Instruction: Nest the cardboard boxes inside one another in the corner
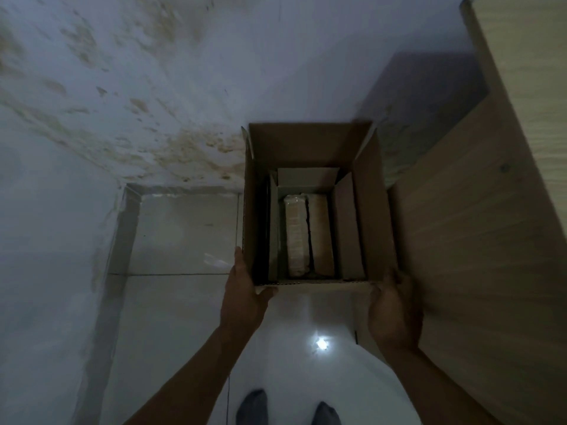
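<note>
Your feet (288,407) in grey socks sit lowest in view on the glossy tiled floor (184,317), and ahead the big cardboard box (371,210) stands open by the stained wall (138,87), close against the wooden cabinet (478,225), with a smaller box (348,228) nested inside holding two wrapped packs (308,234). Your left hand (245,292) and right hand (394,311) are open, palms pressed to its near corners; it looks light and stiff, though the flaps may buckle, so grip low at the walls, and no writing is readable.
</note>
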